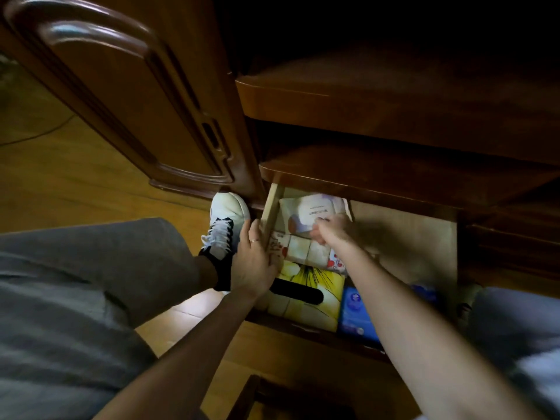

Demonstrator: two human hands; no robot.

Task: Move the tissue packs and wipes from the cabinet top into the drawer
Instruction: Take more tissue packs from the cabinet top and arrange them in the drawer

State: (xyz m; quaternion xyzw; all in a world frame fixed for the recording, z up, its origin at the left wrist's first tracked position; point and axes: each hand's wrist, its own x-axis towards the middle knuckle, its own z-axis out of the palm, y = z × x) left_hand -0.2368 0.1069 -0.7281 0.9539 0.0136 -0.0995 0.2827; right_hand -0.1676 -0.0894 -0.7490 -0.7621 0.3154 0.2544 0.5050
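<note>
- I see the drawer (403, 234) pulled out, and I use it as my landmark.
- My left hand (253, 259) rests on the drawer's left wall, fingers spread flat, holding nothing.
- My right hand (328, 230) is inside the drawer, fingers pinched on the white wipes pack (306, 212) at the back left.
- Just in front of that pack lies a tissue pack with red hearts (306, 251), then a yellow tissue box (309, 294), with a blue pack (354, 313) beside it at the front.
- I think I am at the tucking-in step.
- Next I should let go once the pack lies flat, and check that nothing sticks up above the drawer walls.
</note>
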